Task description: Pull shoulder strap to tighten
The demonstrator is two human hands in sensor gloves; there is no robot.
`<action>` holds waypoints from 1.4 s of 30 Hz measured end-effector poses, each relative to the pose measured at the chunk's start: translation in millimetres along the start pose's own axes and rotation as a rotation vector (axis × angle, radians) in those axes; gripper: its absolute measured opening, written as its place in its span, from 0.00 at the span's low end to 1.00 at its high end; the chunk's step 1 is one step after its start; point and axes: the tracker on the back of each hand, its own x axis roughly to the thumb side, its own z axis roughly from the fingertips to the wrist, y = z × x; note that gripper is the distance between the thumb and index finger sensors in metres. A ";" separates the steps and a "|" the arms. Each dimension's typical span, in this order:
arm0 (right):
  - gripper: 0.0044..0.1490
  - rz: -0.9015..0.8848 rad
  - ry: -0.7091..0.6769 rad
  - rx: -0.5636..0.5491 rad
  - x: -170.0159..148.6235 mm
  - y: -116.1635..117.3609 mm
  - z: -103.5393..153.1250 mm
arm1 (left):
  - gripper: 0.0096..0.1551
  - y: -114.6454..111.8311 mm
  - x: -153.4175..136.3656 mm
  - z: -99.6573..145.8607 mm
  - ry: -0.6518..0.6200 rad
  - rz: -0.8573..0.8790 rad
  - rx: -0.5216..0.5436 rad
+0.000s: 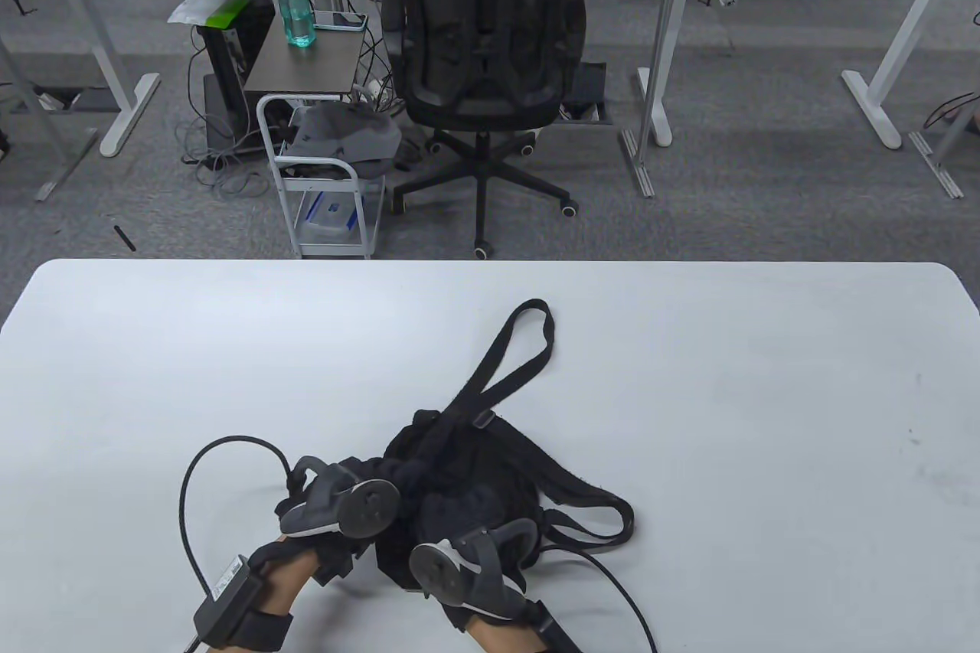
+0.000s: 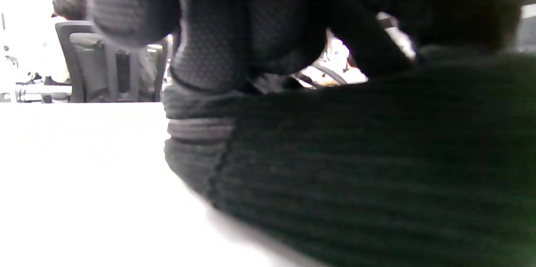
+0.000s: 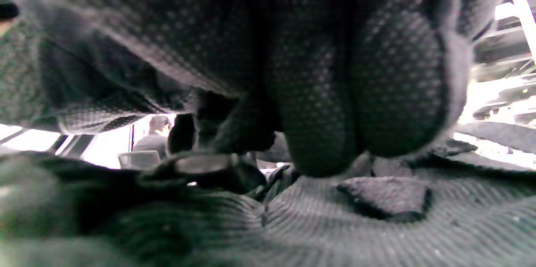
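A crumpled black bag [image 1: 467, 477] lies near the front middle of the white table [image 1: 766, 393]. One shoulder strap [image 1: 521, 354] loops away toward the far side. A second strap [image 1: 593, 511] lies at the bag's right. My left hand [image 1: 337, 507] is at the bag's left edge. In the left wrist view its fingers [image 2: 217, 49] curl over a fold of the bag [image 2: 356, 166]. My right hand [image 1: 475, 561] rests on the bag's near side. Its fingers [image 3: 326, 112] bend down onto the fabric [image 3: 377, 233] beside a dark buckle [image 3: 201, 168]. A grip there is not visible.
A glove cable [image 1: 191, 484] arcs over the table left of the left hand, and another cable [image 1: 620, 592] runs right of the right hand. Beyond the table's far edge stand an office chair [image 1: 482, 56] and a small white cart [image 1: 321, 178].
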 end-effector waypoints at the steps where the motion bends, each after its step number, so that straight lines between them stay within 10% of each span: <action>1: 0.23 0.006 0.004 -0.002 -1.6 -0.7 1.1 | 0.38 1.7 -4.6 0.7 0.021 -0.014 0.007; 14: 0.36 -0.120 0.015 0.056 -17.8 1.9 2.6 | 0.38 8.6 14.7 8.1 -0.084 0.048 0.022; 32: 0.25 -0.137 -0.005 0.062 -22.3 -0.8 3.9 | 0.38 9.1 -1.1 9.9 -0.016 -0.092 0.064; 42: 0.40 -0.724 0.221 0.219 -60.0 3.2 8.1 | 0.38 21.8 43.7 18.1 -0.192 -0.320 0.222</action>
